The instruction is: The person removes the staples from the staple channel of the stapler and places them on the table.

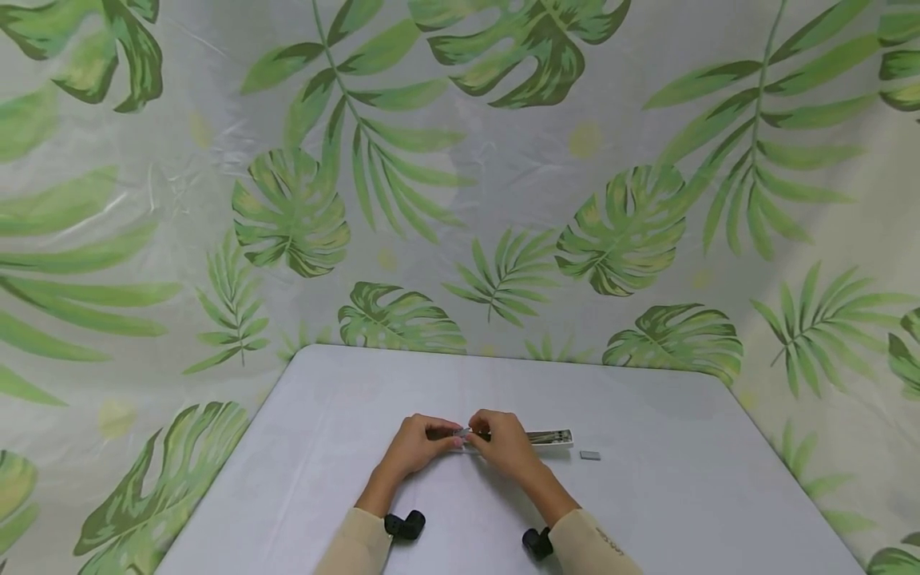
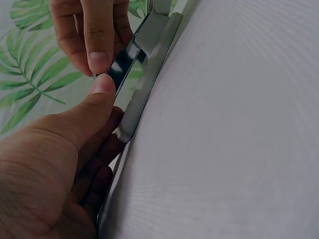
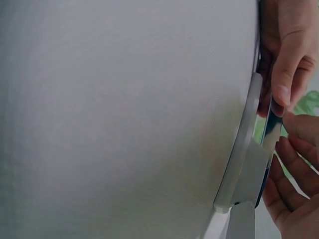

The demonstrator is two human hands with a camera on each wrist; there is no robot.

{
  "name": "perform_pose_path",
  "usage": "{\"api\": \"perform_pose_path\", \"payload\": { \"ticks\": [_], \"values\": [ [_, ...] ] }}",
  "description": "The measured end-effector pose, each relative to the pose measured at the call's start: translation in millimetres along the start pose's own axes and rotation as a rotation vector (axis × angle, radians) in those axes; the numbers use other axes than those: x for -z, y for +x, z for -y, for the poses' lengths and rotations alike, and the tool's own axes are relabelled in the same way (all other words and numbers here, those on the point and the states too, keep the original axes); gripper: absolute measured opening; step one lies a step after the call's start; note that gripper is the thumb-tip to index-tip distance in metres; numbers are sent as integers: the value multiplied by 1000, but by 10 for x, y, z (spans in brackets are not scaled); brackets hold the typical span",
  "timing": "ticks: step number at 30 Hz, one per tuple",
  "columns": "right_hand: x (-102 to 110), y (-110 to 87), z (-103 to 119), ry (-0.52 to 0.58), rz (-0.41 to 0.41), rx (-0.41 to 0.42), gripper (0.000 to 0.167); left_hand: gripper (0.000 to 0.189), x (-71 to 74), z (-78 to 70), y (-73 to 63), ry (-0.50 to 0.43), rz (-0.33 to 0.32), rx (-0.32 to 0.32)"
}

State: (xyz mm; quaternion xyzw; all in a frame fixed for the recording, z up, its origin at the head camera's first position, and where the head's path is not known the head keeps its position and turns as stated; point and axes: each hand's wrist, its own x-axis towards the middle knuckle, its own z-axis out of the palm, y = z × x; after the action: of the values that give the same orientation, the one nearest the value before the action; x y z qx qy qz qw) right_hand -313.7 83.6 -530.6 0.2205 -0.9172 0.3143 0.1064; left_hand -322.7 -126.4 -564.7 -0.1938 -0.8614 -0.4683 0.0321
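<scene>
A stapler (image 1: pixel 549 438) with its top swung open lies across the middle of the white table. My left hand (image 1: pixel 424 442) grips its front end, the thumb at the tip of the shiny metal magazine (image 2: pixel 124 62) and fingers beside the pale base (image 2: pixel 149 84). My right hand (image 1: pixel 503 442) comes in from the other side; its thumb and forefinger pinch a small thin piece (image 2: pixel 94 76), mostly hidden by the fingertips, right at the magazine's end. Both thumbs nearly meet there. The other right fingers (image 3: pixel 294 169) are loosely bent alongside the magazine.
A small grey strip of staples (image 1: pixel 589 455) lies on the table (image 1: pixel 647 495) just right of the stapler. Behind the table's far edge hangs a leaf-patterned sheet (image 1: pixel 503 200). A black wrist camera (image 1: pixel 406 525) sits near the left sleeve.
</scene>
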Motion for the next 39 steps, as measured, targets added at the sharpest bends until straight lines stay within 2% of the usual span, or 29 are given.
{"api": "perform_pose_path", "payload": {
  "ticks": [5, 10, 14, 27, 33, 39],
  "values": [
    [21, -1, 24, -37, 34, 20, 17, 31, -8, 6, 4, 5, -2, 8],
    [29, -15, 24, -62, 54, 28, 15, 30, -28, 29, 9, 8, -10, 5],
    [22, -25, -15, -38, 51, 46, 13, 28, -39, 36, 13, -3, -6, 15],
    [61, -77, -124, 104, -28, 56, 14, 28, -26, 16, 40, 21, -15, 38],
    [128, -115, -170, 144, -92, -1, 14, 24, -34, 37, 36, 30, -12, 58],
    [242, -175, -252, 135, -139, -24, 13, 24, -40, 58, 29, 32, -17, 50]
  ]
}}
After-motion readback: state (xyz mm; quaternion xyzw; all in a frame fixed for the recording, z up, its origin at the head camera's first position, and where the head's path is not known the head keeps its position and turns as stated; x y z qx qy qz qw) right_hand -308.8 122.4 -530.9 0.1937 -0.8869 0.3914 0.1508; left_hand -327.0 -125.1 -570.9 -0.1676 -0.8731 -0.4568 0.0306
